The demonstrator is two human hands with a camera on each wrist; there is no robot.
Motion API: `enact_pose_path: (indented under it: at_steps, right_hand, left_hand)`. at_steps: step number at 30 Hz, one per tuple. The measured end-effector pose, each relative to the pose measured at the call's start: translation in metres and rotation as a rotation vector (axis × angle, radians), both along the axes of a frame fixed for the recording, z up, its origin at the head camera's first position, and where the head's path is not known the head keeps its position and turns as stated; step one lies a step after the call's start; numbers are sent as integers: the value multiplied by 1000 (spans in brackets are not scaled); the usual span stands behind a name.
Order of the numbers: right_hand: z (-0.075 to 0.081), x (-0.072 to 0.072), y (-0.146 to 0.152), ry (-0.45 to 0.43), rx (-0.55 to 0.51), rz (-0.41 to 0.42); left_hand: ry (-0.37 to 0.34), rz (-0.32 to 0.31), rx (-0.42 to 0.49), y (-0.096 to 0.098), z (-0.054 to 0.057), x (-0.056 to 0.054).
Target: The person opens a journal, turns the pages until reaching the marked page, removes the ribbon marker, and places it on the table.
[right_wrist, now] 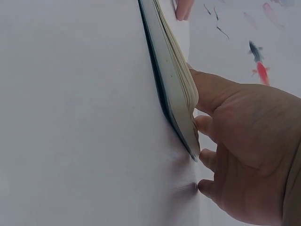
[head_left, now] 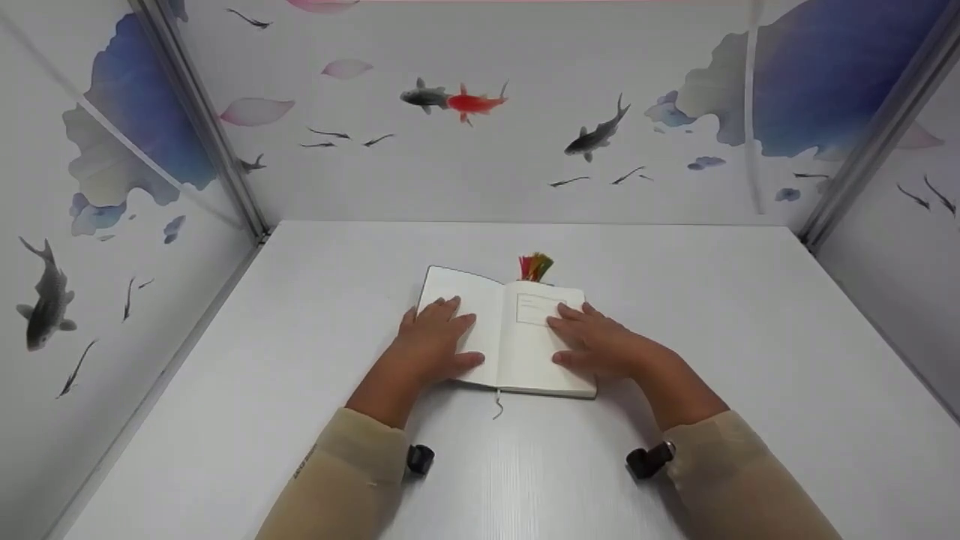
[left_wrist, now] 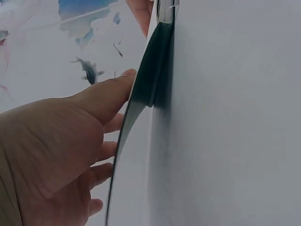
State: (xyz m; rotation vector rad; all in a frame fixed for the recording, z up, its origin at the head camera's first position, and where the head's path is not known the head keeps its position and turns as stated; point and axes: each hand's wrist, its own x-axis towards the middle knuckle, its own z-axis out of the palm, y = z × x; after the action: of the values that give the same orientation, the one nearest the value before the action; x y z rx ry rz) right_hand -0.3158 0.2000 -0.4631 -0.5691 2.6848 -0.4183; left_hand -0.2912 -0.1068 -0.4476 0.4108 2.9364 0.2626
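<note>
An open notebook point(head_left: 501, 337) lies on the white table, its right page printed with a small lined box. My left hand point(head_left: 435, 341) rests with spread fingers on the left page. In the left wrist view the dark cover point(left_wrist: 149, 70) stands tilted up off the table under that hand. My right hand point(head_left: 600, 341) lies across the right page's outer edge, fingers spread. The right wrist view shows its thumb on the page block point(right_wrist: 176, 70) and a fingertip near the table. A ribbon marker point(head_left: 498, 406) hangs from the bottom of the spine.
A tassel with red, orange and green threads point(head_left: 535, 267) pokes out behind the notebook's top edge. The white table point(head_left: 225, 420) is enclosed by panels painted with fish and lotus leaves. Black wrist devices point(head_left: 649, 460) sit by both sleeves.
</note>
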Motion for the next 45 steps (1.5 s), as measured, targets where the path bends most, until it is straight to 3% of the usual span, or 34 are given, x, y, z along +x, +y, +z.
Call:
enact_pose_path:
  at_steps: [6,12,21,27,40,45]
  right_hand:
    - [-1,0,-4,61,49,4]
    - [1,2,-5,67,28,13]
    - [12,10,-2,41,94,53]
    - [14,17,-2,24,81,59]
    - [18,19,-4,31,83,44]
    - [13,15,-3,73,92,64]
  left_hand:
    - [-131,13,48,2,-3,0]
    - [-193,18,66,0,-5,0]
    - [-200,9,52,0,-6,0]
    - [-206,15,53,0,-8,0]
    - [-200,24,55,-1,-10,-1]
    - [-181,37,50,0,-9,1]
